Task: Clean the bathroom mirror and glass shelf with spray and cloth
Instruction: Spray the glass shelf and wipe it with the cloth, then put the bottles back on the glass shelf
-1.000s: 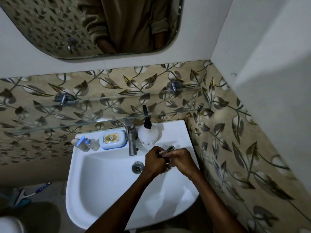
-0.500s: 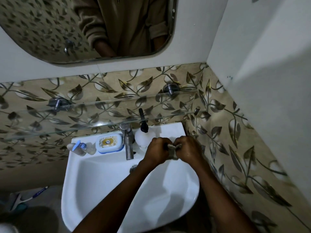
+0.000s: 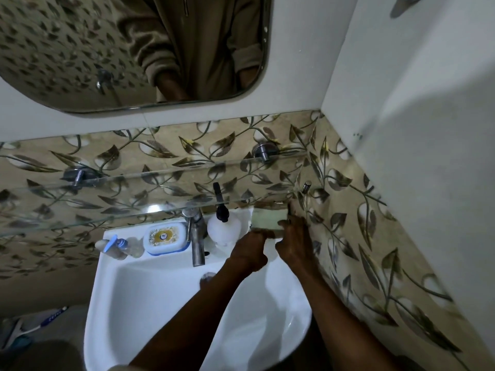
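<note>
**Cloth spread out under the shelf's right end, wiping not yet visibly under way**

Both hands hold a pale cloth [image 3: 267,220] stretched between them above the back right corner of the sink [image 3: 150,303]. The left hand [image 3: 250,249] grips its lower left edge; the right hand [image 3: 293,236] pinches its right side, close to the leaf-patterned wall tiles [image 3: 375,236]. The cloth sits just below the front edge of the glass shelf [image 3: 160,194], near its right end, and whether it touches the glass cannot be told.

The white spray bottle [image 3: 223,227] with its black trigger stands on the sink's back ledge, just left of the cloth and right beside the tap [image 3: 197,236]; neither hand is on it. A soap dish [image 3: 164,238] and a small bottle lying on its side [image 3: 115,246] share the same ledge.

As for progress, my reading is that this is an early or in-between point. The shelf carries nothing, which suits wiping, but no foam or wet streaks show on it. The mirror [image 3: 134,49] above looks speckled in its lower left part, so it likely needs attention too. Wiping the shelf and doing the mirror both appear left to finish
</note>
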